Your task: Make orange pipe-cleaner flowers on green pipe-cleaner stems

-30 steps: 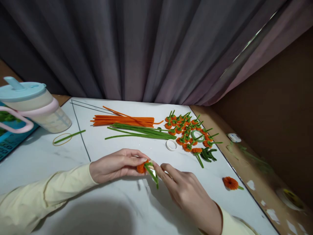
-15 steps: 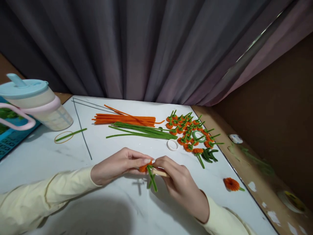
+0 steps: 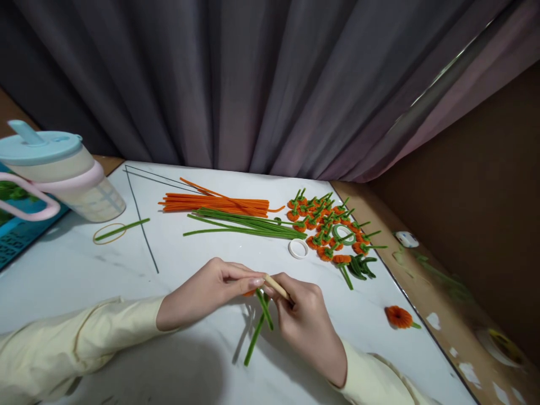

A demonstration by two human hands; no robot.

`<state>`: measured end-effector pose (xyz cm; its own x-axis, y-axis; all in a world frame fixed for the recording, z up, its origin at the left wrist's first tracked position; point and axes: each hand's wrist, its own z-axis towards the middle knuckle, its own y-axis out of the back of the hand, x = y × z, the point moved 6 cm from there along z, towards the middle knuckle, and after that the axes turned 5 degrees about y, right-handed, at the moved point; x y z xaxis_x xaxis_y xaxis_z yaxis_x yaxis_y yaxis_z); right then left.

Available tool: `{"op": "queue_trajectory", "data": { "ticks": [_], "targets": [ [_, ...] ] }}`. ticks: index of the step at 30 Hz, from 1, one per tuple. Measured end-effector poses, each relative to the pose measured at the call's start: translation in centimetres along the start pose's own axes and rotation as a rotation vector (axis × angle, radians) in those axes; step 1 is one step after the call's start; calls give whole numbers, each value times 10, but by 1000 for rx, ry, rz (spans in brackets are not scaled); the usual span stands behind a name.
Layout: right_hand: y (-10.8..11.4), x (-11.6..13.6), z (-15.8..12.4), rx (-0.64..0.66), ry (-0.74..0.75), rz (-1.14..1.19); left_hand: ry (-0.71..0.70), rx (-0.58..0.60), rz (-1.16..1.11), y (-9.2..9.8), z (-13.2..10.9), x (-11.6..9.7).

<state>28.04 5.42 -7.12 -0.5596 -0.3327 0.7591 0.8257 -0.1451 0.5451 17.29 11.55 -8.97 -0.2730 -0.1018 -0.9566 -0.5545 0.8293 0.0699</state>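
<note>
Orange flower (image 3: pixel 249 293) in left hand (image 3: pixel 206 291), illegible turquoise print (image 3: pixel 19 239)

A single camera, worn on the person's head, looked forward and down from above the near side of the desk (image 3: pixel 63 275). It faced the curtain (image 3: pixel 236 84), which filled the upper part of the view. The left hand (image 3: pixel 206 293) and right hand (image 3: pixel 307 322) sat close, below centre. The lower right corner looked blurred, so depth there was hard to judge.
</note>
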Motion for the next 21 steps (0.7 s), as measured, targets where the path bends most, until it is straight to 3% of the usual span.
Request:
{"op": "queue_trajectory", "data": {
  "ticks": [4, 9, 14, 21],
  "targets": [
    [-2, -6, 0, 14, -59, -3, 3, 3, -23, 0, 0, 1],
    [11, -13, 10, 201, -175, 30, 285, 81, -421, -2, 4, 22],
    [36, -3, 14, 323, -81, -206, 399, 34, -636, 2, 10, 33],
    [8, -3, -9, 688, -79, -442, 353, 28, -644, 0, 10, 32]
  ]
}}
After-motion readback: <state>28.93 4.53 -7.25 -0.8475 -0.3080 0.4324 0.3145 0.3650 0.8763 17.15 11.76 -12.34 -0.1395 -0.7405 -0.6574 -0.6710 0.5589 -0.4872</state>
